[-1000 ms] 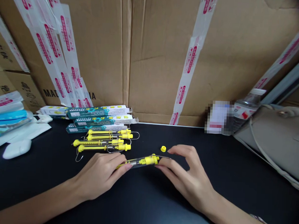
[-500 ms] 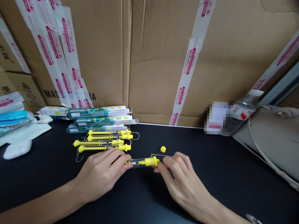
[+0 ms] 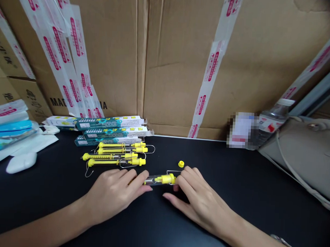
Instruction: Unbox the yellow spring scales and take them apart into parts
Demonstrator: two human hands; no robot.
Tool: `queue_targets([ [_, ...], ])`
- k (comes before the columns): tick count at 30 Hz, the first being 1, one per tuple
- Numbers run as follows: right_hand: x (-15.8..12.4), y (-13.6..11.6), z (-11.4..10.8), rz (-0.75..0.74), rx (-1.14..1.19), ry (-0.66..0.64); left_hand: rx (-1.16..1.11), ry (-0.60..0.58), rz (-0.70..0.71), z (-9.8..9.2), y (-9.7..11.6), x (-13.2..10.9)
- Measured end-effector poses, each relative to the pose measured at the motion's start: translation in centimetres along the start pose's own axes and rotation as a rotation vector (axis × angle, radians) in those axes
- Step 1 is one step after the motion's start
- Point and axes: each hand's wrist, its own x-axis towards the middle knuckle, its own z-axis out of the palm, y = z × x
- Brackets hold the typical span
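My left hand [image 3: 117, 188] is closed around the rear of a clear-tubed spring scale [image 3: 166, 179], hiding that half of it. The scale lies level, its yellow end and bent wire pointing right. At that end is my right hand [image 3: 198, 197]. Its bent fingers touch the tip and the wire, while the thumb stands away from them. A small yellow cap [image 3: 181, 164] rests on the table just beyond the right fingers. Several similar yellow spring scales [image 3: 116, 162] with wire hooks lie side by side beyond my left hand.
Green-and-white boxes [image 3: 114, 132] are stacked behind the scales. Plastic packaging [image 3: 11, 135] and a white rounded case [image 3: 21, 163] lie left. A bottle [image 3: 273, 119] and a grey bag [image 3: 305, 155] stand right. A large taped carton [image 3: 172, 83] backs the black table [image 3: 160, 232].
My right thumb has come away from the scale's tip and spread toward me. My left hand has shifted slightly right along the tube, still closed. The cap stays beside the right fingers.
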Motion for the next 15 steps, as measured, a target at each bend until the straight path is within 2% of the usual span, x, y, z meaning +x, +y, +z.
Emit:
queue_targets([
  [6, -0.21, 0.15, 0.19, -0.005, 0.058, 0.081, -0.025, 0.039, 0.015, 0.10, 0.24, 0.16],
  [15, -0.36, 0.33, 0.49, 0.017, 0.180, 0.105, -0.039, 0.018, 0.003, 0.35, 0.32, 0.11],
])
